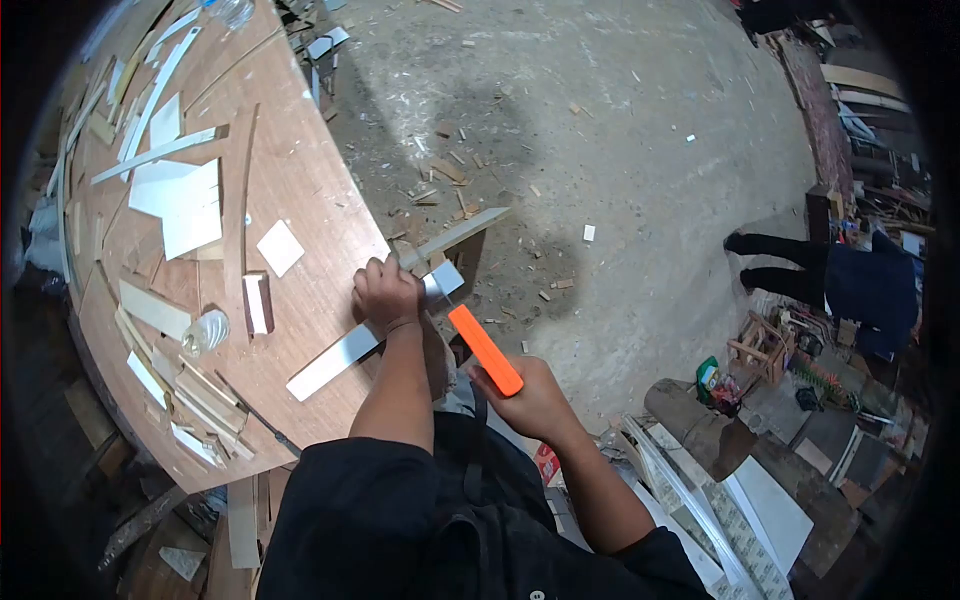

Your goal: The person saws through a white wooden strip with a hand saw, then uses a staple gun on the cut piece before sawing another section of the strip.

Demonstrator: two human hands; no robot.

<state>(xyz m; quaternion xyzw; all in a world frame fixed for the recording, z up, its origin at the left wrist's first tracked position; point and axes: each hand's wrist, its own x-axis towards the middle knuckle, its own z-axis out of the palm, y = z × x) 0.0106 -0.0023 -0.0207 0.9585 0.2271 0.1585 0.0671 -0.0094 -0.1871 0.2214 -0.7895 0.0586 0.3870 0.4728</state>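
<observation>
My left hand [388,293] is closed over a white strip [335,362] at the table's edge, pressing it down. The strip's end sticks out past the edge. In my right hand [535,400] is a handsaw [485,350] with a straight, bright orange handle. Its thin blade is seen nearly edge-on and meets the strip just beyond my left fingers; most of the blade cannot be made out. Past those fingers, a greyish strip [455,236] juts out over the floor.
The wooden table [310,230] carries white offcuts [185,205], long strips and a clear roll [207,331]. Wood scraps litter the floor [620,130]. White panels [765,510] lie at lower right. Another person [870,295] stands at right, near a small wooden stool [762,345].
</observation>
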